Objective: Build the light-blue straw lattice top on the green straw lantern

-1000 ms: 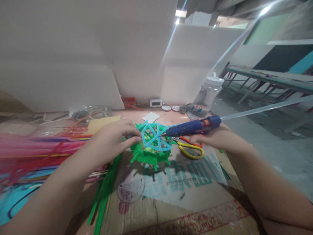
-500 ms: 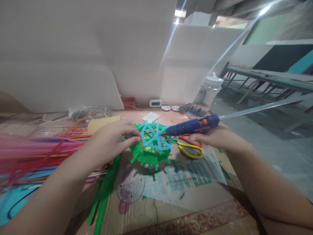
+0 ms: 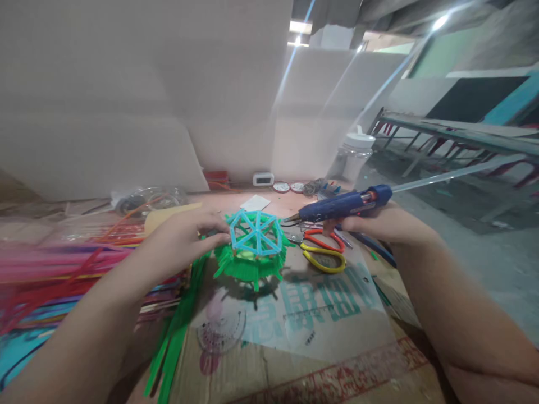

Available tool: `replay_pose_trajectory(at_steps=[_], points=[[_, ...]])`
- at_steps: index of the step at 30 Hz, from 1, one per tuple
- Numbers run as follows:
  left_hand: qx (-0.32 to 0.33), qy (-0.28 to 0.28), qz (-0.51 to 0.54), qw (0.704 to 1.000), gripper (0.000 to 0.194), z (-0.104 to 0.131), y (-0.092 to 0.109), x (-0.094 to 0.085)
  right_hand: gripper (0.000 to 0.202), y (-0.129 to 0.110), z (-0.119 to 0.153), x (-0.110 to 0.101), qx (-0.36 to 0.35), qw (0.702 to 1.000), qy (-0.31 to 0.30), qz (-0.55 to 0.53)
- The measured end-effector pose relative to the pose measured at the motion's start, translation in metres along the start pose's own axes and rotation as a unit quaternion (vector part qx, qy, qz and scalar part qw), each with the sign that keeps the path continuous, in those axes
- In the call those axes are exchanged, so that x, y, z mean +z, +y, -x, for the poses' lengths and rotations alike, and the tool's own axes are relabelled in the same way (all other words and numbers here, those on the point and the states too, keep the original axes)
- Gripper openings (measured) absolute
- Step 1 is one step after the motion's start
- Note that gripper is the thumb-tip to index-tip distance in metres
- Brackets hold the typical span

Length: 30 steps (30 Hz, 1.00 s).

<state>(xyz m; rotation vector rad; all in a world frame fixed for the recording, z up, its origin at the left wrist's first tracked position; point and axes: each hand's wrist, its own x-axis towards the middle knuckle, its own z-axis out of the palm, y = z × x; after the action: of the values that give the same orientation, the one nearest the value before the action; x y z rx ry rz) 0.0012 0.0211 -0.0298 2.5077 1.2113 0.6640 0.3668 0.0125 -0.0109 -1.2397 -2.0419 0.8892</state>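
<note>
My right hand (image 3: 370, 223) is closed round a dark blue hot glue gun (image 3: 337, 205), with a long clear glue stick (image 3: 455, 174) sticking out of its back end. The gun's nozzle points left, just apart from a small craft piece. That piece has a light-blue spoked frame (image 3: 257, 232) on top of a fringed green base (image 3: 248, 269). My left hand (image 3: 202, 230) pinches the left edge of the blue frame between thumb and fingers. Scissors (image 3: 324, 259) with one red and one yellow handle lie right of the craft piece, below the gun.
Green strips (image 3: 177, 336) and a pile of coloured pipe cleaners (image 3: 54, 269) lie at left. A clear protractor (image 3: 222, 332) rests on the printed cardboard (image 3: 252, 376). Behind stand a small white digital clock (image 3: 263, 179) and a clear bottle (image 3: 356, 154) with a white lid.
My right hand has drawn the glue gun back to the right, its nozzle leaving the middle of the blue frame. My left hand stays at the frame's left edge. The view has shifted slightly.
</note>
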Motion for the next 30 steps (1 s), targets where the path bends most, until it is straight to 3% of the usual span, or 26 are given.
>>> replay_pose_trajectory(at_steps=[7, 12, 20, 30], points=[[0.0, -0.004, -0.001, 1.0, 0.03, 0.0, -0.005, -0.002, 0.046, 0.014, -0.004, 0.004, -0.015, 0.998, -0.004, 0.059], [0.012, 0.001, -0.005, 1.0, 0.03, 0.001, -0.006, -0.001, 0.041, 0.008, -0.004, 0.007, -0.016, 0.998, -0.03, 0.047], [0.007, 0.004, -0.007, 1.0, 0.029, 0.0, -0.005, -0.001, 0.05, 0.005, -0.005, 0.008, 0.011, 0.997, -0.015, 0.071], [0.008, 0.009, -0.011, 1.0, 0.03, 0.0, -0.005, -0.001, 0.049, 0.003, -0.009, 0.009, -0.037, 0.995, -0.012, 0.087]])
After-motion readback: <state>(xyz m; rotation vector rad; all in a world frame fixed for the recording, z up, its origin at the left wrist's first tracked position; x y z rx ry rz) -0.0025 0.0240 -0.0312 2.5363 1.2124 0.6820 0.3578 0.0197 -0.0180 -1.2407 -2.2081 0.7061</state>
